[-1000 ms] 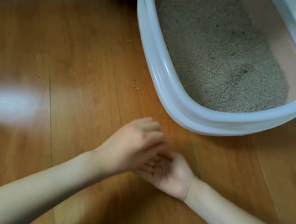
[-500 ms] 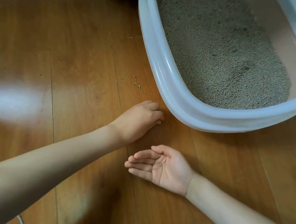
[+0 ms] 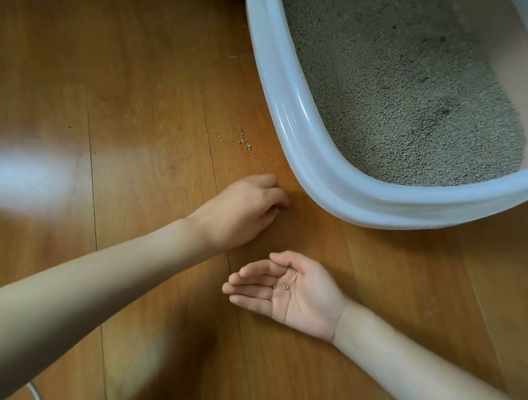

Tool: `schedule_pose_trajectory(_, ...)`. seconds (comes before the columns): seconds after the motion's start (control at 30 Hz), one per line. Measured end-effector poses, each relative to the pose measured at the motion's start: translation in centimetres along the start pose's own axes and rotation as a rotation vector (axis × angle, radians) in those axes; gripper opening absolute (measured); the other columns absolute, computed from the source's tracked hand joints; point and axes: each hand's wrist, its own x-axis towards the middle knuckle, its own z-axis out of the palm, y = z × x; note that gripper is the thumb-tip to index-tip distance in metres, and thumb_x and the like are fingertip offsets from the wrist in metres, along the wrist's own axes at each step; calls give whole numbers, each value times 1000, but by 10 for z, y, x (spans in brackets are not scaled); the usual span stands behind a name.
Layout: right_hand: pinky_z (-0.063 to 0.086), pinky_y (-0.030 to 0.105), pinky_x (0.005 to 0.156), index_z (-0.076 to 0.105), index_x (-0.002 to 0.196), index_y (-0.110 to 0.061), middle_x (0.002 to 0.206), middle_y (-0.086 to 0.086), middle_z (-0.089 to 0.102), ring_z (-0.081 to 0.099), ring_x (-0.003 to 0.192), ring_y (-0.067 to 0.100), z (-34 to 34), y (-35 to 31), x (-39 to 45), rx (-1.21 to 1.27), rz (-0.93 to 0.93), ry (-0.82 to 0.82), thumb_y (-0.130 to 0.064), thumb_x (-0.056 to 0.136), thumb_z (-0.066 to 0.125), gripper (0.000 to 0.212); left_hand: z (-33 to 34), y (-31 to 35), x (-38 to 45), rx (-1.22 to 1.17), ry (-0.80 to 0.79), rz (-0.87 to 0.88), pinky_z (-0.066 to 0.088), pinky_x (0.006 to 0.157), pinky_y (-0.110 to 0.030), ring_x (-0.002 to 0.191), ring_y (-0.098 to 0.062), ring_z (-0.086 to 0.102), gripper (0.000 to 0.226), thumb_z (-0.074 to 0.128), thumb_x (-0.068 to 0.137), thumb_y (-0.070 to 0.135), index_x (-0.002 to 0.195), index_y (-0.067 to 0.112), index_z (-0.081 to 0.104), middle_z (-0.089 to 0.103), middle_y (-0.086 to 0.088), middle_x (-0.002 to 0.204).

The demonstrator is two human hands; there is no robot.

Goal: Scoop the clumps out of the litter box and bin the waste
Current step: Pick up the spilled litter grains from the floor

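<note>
Box: the litter box (image 3: 301, 126) is set on the wood floor (image 3: 137, 78), upper right; grey litter (image 3: 393, 82) fills it, and no distinct clump can be made out.
Spill: loose grains (image 3: 245, 143) are scattered on the floor just beside the box's left wall.
Left hand: the left hand (image 3: 244, 209) is placed knuckles-up near the box corner, fingers curled to the floor; whether a grain is pinched cannot be told.
Right hand: the right hand (image 3: 296, 293) is laid palm-up on the floor, loosely cupped, with a few collected grains (image 3: 284, 286) resting in the palm, not gripped.
Bin: none is shown.
Scoop: none is shown.
Risk 1: the collected grains may be shed if the palm is tilted or flattened.
Risk 2: spilled grains may be pushed into the floor seams by a sweeping finger.
Risk 3: the box may be nudged by the left hand, and more litter thrown out.
</note>
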Motion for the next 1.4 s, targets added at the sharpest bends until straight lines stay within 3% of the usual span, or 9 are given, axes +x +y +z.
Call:
schedule_pose_trajectory(0.23, 52, 45, 92, 67, 94, 14, 104, 30, 66, 62, 108, 41, -2, 1, 1, 5, 8, -18, -19, 93, 33, 47, 7, -2, 6, 71, 20, 121, 51, 65, -37, 76, -28, 57, 11, 58, 87, 4, 91, 5, 68, 61, -9, 86)
schedule_pose_trajectory(0.57, 55, 44, 89, 69, 88, 12, 99, 28, 68, 65, 103, 40, 0, 2, -1, 17, -22, 72, -19, 92, 34, 46, 17, 3, 11, 430, -5, 285, 45, 55, -40, 61, -25, 42, 14, 45, 89, -5, 86, 3, 56, 53, -13, 82)
schedule_pose_trajectory(0.77, 54, 48, 87, 68, 92, 16, 103, 32, 66, 66, 98, 42, 3, 1, -1, 95, -54, 157, -17, 90, 39, 44, -11, 17, -1, 88, 35, 65, 35, 69, -21, 75, -12, 37, 24, 39, 93, -1, 81, 20, 41, 42, 3, 82)
schedule_pose_trajectory(0.93, 59, 44, 66, 63, 90, 3, 82, 22, 63, 67, 74, 33, 7, -4, 0, 271, -123, 252, -6, 81, 56, 15, -20, 54, -38, 73, -77, 283, 37, 72, -19, 79, -12, 43, 15, 49, 93, 2, 86, 13, 57, 49, 6, 84)
schedule_pose_trajectory(1.03, 55, 32, 67, 60, 102, -1, 85, 14, 55, 59, 76, 22, 1, -4, 3, 297, -158, 252, 3, 57, 83, 50, -14, 51, -44, 150, -114, 389, 44, 68, -35, 74, -22, 50, 10, 60, 86, 0, 86, 8, 66, 60, -1, 80)
schedule_pose_trajectory(1.13, 58, 37, 59, 66, 81, 5, 75, 19, 62, 66, 66, 29, 7, -2, 0, 254, -182, 261, -4, 81, 63, 9, -21, 45, -38, -51, -42, 237, 44, 70, -25, 72, -16, 52, 8, 64, 86, 9, 88, 11, 71, 62, 5, 76)
schedule_pose_trajectory(1.2, 59, 49, 73, 70, 85, 13, 91, 30, 68, 70, 81, 39, 7, -1, -3, 176, -140, 226, -13, 87, 44, 36, -25, 38, -32, -136, 68, 49, 38, 70, -12, 73, 1, 50, 7, 67, 84, 13, 87, 17, 72, 58, 20, 75)
schedule_pose_trajectory(1.27, 53, 49, 85, 68, 94, 18, 106, 35, 64, 67, 94, 43, 7, -1, -3, 137, -94, 214, -15, 87, 42, 43, -20, 24, -23, -153, 160, -94, 38, 68, -9, 72, 7, 50, 9, 70, 82, 11, 86, 19, 73, 55, 28, 76)
schedule_pose_trajectory(1.4, 52, 47, 92, 66, 98, 18, 108, 33, 64, 64, 104, 42, 7, 0, -5, 89, -65, 176, -16, 93, 37, 44, -4, 8, -8, 7, 116, -20, 43, 71, -26, 73, -18, 56, 7, 64, 85, 6, 89, 9, 69, 64, -1, 78)
